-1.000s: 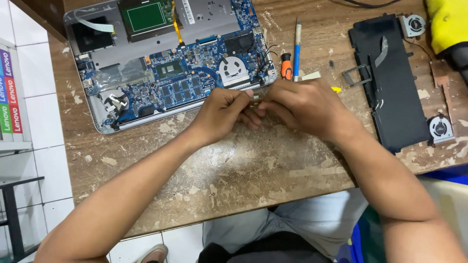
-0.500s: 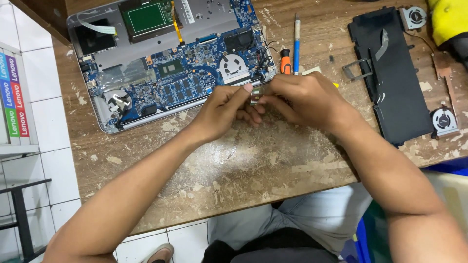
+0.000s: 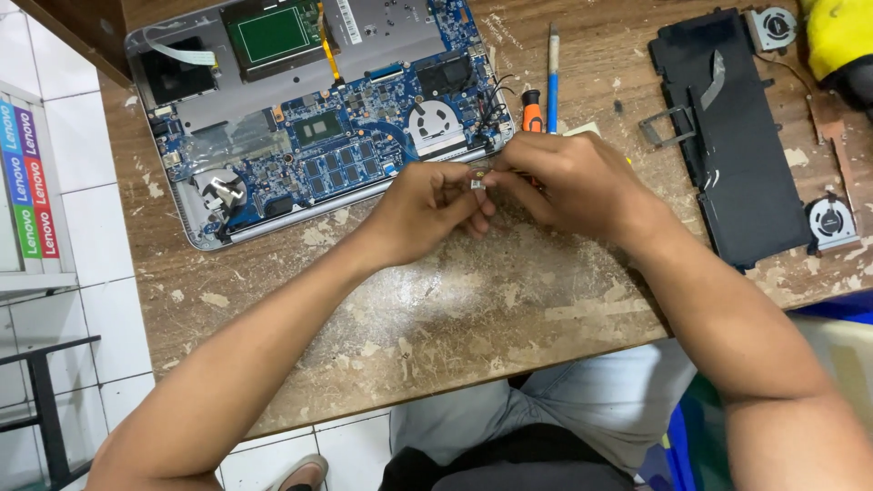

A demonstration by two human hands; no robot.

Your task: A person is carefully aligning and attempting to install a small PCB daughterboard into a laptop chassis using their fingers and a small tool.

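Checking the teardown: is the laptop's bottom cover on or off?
Off: the laptop lies open, its circuit board and fan bare.

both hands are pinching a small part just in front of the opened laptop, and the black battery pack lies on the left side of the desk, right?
Not quite: in the head view the black battery pack lies on the right side of the desk. Both the left hand and right hand do pinch a small part before the opened laptop.

A worn wooden table [image 3: 455, 309] with flaking paint fills the scene; white tiled floor [image 3: 64, 145] at left; a black metal frame [image 3: 41, 400] near-left.
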